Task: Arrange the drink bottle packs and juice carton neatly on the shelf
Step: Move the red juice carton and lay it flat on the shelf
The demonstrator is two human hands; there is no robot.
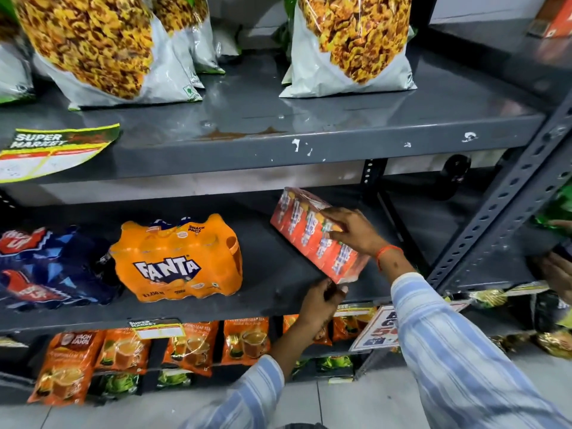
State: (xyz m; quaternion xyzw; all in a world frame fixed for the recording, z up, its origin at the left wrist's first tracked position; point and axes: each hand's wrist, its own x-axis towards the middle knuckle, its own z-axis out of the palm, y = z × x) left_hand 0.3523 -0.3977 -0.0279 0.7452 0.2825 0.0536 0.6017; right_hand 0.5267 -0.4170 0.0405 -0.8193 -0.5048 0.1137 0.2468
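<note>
While the juice carton pack (315, 235) is being handled, it looks like the job is maybe two-thirds done. The orange Fanta pack (178, 258) already sits upright on the middle shelf (272, 283) with its label facing out, and just to its left the dark blue bottle pack (46, 267) is parked too, touching or nearly touching it. That one looks a bit crumpled and slanted, so it could probably use a nudge.

What's left is the carton pack. It sits angled on the shelf, well to the right of the Fanta, not squared to the front edge. The right hand (353, 230) is curled over its top near edge, fingers clamped on the wrap. The left hand (322, 300) is down at the pack's front bottom corner, fingers bent against it, so both hands are gripping it.

Readable stuff: "FANTA", "SNACK PACK" and "6 x 250 ml" on the orange pack. The blue pack shows a red logo with "UP" visible. Shelf tags (52, 150) say "SUPER MARKET". The tea pouches (246, 339) below read "LEAF TEA". The carton's lettering is too blurred to read.
</note>
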